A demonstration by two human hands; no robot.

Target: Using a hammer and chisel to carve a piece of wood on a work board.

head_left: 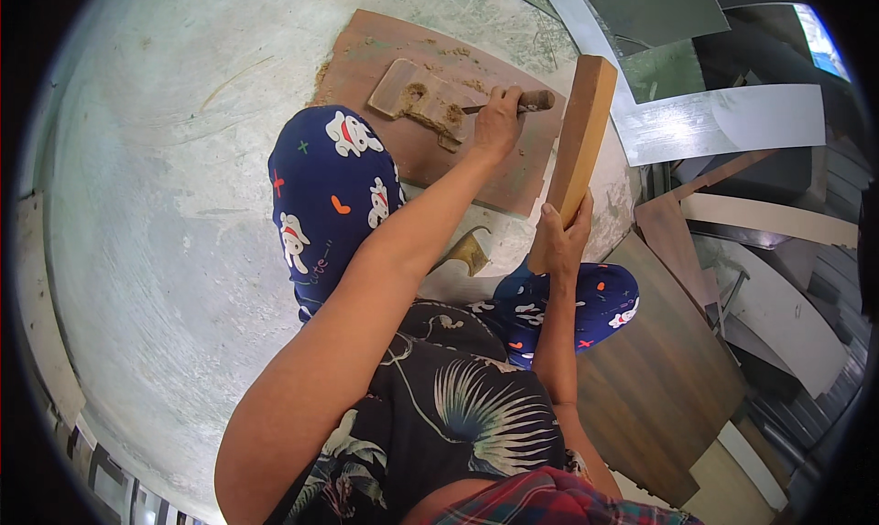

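Observation:
My left hand is closed round a chisel with a brown wooden handle. The chisel lies tilted low, and its blade meets a small wooden workpiece. Rough hollows and wood chips mark that piece, which rests on a reddish-brown board on the floor. My right hand grips the lower end of a thick, squared wooden block. Raised beside the board's right edge, the block stands apart from the chisel handle.
My bent legs, in blue patterned trousers, flank the work. Near my right knee lies a yellowish-brown object with a curved tip. Sheet offcuts pile up at the right, beside a dark wood-grained panel. Pale concrete floor spreads left.

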